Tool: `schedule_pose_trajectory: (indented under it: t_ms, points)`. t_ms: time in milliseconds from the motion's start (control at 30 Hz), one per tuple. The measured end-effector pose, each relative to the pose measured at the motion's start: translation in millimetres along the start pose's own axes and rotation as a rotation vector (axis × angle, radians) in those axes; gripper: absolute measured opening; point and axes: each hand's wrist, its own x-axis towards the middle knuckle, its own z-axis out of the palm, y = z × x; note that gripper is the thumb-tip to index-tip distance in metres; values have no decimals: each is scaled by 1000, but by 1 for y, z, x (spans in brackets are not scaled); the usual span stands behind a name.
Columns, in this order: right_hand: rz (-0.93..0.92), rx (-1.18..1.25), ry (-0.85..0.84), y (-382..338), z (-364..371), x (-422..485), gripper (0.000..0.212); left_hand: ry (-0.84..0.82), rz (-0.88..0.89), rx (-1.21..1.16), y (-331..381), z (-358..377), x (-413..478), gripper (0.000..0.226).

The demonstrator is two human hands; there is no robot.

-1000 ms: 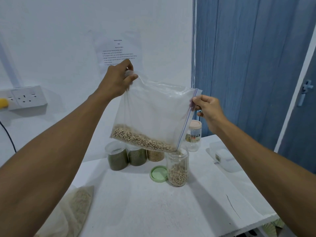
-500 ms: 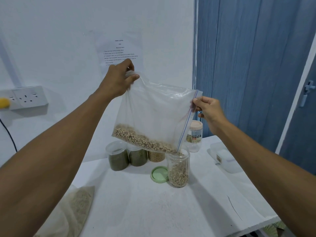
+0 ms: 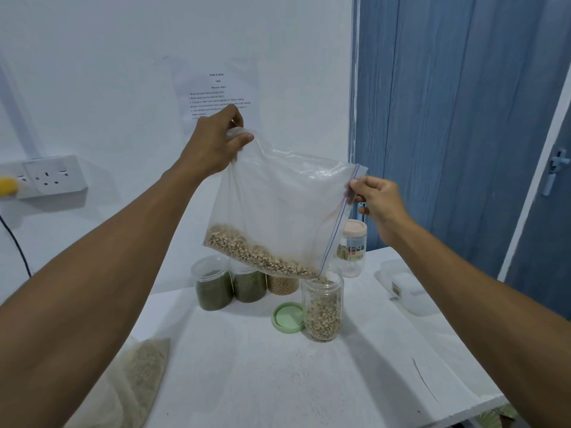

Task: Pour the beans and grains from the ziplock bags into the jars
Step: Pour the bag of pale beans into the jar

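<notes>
Left hand (image 3: 216, 143) up high, fingers and thumb pinching the closed corner of the ziplock bag (image 3: 284, 196). Right hand (image 3: 378, 200) lower and off to the side, pinching the zip edge near its upper end. Head view, the only one we have: the bag hangs tilted between the two hands, zip strip running down to its lowest corner, which sits just over the mouth of the open jar (image 3: 323, 307). The beans (image 3: 256, 254) lie in a sloped band along the bottom fold, pale with dark eyes, dry and loose by the look of them. We cannot tell whether any are falling at this instant. The jar is clear, stands on the white table (image 3: 278, 381) and is filled most of the way up. Its green lid (image 3: 288, 317) lies flat, touching its left side. To do this well, we judge the left hand should rise slowly so the beans slide in a thin stream, while the right holds the mouth narrow and centred over the rim. Neither hand steadies the jar, so the bag must not nudge it. We doubt the remainder will all fit, so the level wants watching. Behind stand three closed jars (image 3: 249, 285). A second bag of grain (image 3: 145, 369) lies at the near left.
</notes>
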Motion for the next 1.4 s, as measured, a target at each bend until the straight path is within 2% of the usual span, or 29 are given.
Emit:
schedule_pose_trajectory:
  t_ms: [567, 1033, 1133, 1267, 1400]
  points:
    - [-5, 19, 29, -1, -4, 0, 20, -26, 54, 42, 13, 1, 14, 32]
    - [7, 7, 26, -1, -3, -3, 16, -50, -11, 104, 0, 8, 6, 33]
    - [1, -6, 17, -1, -3, 1, 16, -72, -27, 109, 0, 3, 3, 41]
    - [-6, -13, 6, 1, -4, 5, 16, -181, -29, 180, 3, -7, -4, 58]
    - [-11, -14, -8, 2, -3, 4, 16, -289, -60, 281, 0, -11, -10, 36]
